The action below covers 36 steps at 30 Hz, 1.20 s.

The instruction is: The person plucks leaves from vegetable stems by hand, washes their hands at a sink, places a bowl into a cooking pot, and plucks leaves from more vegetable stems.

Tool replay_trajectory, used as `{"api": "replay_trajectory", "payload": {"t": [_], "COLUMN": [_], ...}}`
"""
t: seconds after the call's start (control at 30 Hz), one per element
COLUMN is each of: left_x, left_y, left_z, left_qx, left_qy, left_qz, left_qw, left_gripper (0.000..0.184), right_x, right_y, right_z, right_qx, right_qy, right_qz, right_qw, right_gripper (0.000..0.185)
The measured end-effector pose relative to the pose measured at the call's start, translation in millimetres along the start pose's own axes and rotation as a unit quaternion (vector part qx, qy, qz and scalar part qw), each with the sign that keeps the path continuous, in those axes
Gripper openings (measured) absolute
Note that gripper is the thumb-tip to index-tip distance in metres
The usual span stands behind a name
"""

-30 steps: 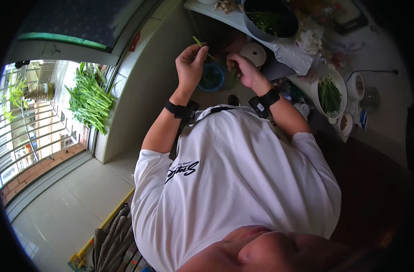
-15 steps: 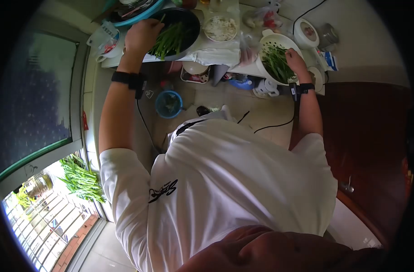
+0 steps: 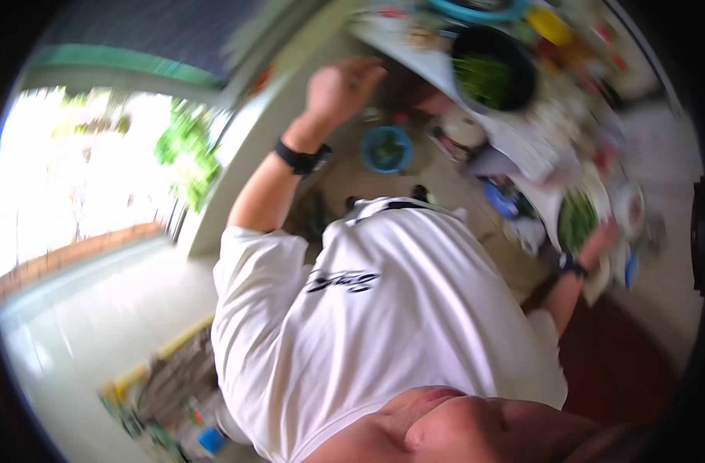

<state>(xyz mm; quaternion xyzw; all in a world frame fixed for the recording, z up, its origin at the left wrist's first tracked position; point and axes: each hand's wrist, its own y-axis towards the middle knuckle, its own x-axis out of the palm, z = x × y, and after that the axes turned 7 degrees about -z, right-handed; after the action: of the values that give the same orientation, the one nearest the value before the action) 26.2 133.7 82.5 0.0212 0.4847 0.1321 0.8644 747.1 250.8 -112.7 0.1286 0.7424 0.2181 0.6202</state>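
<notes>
Raised at the upper middle is my left hand (image 3: 343, 91), its fingers curled together; blur hides whatever they may hold. Below and to the right of it, a blue basin (image 3: 386, 150) with green bits inside stands on the floor. My right hand (image 3: 599, 239), smeared by motion, is at the near right edge of the white colander (image 3: 599, 193). Green stalks (image 3: 576, 220) lie in the colander beside that hand. A dark pot (image 3: 526, 81) on the counter holds more cut greens (image 3: 483, 79).
The counter (image 3: 414, 58) runs diagonally from upper middle to right, with blurred bags and containers. A blue tub (image 3: 483, 11) stands at the top. Leafy greens (image 3: 189, 150) lie by the bright window at left. Grey cloth (image 3: 179, 386) is at lower left.
My left hand has moved away from the dark pot, back over the floor area. My right hand has shifted from the stalks to the colander's edge. The view has turned and blurred.
</notes>
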Motion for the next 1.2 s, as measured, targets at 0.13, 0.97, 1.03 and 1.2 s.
{"api": "replay_trajectory", "payload": {"t": [0.13, 0.97, 1.03, 1.2], "left_x": [-56.5, -216.6, -230.3, -249.2], "left_y": [-101.4, -281.3, -276.8, -277.6], "left_z": [-112.4, -362.3, -351.2, -359.1], "left_qx": [-0.111, 0.014, 0.019, -0.064], "left_qy": [0.018, 0.346, 0.321, 0.225], "left_qz": [0.062, -0.106, -0.068, -0.017], "left_qw": [0.992, 0.932, 0.945, 0.972], "left_gripper": [0.023, 0.019, 0.015, 0.014], "right_x": [-14.2, -8.1, -20.5, -44.4], "right_y": [-19.2, -148.1, -136.6, -88.6], "right_z": [-204.5, -493.9, -512.7, -559.8], "right_qx": [0.183, -0.018, -0.021, -0.160], "right_qy": [0.331, 0.414, 0.434, 0.413], "right_qz": [0.009, -0.265, -0.271, -0.272], "right_qw": [0.926, 0.871, 0.859, 0.854], "right_gripper": [0.027, 0.013, 0.012, 0.009]}}
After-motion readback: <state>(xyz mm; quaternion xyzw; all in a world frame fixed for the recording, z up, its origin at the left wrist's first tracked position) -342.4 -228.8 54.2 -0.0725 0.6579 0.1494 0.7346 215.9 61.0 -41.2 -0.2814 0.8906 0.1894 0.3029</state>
